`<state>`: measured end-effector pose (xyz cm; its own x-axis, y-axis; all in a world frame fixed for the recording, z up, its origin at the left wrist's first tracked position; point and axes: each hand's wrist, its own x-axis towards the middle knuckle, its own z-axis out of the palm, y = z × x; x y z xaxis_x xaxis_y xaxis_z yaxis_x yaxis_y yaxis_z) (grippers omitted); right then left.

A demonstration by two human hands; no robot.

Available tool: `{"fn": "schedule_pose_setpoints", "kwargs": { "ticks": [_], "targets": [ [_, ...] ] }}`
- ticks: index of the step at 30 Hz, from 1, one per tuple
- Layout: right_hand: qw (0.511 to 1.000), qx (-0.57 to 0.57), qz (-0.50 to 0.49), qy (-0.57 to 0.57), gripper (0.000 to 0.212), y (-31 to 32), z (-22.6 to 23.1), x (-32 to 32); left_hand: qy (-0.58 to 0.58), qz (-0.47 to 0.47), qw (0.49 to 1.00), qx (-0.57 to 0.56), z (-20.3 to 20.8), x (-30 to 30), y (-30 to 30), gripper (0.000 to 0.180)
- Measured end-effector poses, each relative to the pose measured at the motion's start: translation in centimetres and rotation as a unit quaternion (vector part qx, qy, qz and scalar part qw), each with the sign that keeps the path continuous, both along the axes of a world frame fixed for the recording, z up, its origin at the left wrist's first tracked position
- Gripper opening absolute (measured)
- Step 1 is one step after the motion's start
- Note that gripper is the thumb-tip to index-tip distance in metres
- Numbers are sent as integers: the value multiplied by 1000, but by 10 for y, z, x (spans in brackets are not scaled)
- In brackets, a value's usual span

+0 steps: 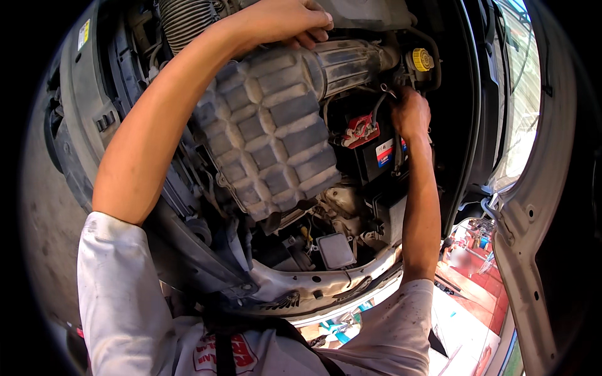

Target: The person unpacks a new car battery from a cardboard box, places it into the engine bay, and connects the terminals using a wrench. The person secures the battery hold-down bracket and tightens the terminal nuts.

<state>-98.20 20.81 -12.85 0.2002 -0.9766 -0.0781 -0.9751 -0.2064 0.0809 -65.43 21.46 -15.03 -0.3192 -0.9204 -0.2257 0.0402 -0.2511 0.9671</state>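
Two hands: left hand [285,22] on air-filter housing [276,131]

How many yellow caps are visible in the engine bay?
1: a yellow cap sits at the upper right of the bay, just above the right hand and beside the black battery. Others may be hidden.

Both arms outstretched; left hand [285,19] with fingers curled downward; right hand [411,114] clenched, knuckles up
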Motion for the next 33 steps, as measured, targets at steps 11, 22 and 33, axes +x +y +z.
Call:
{"fn": "schedule_pose_setpoints", "kwargs": {
  "ticks": [11,22,33],
  "targets": [
    [983,84,-87,-139,33,-13,-2,-11,-150,-59,980,-119,15,-6,2,37],
    [968,119,-114,-189,32,-20,-8,-4,-249,-41,945,-206,15,-6,4,39],
    [973,132,-76,-171,26,-44,-30,-17,-287,-15,912,-292,-1,-13,-3,37]
  ]
}}
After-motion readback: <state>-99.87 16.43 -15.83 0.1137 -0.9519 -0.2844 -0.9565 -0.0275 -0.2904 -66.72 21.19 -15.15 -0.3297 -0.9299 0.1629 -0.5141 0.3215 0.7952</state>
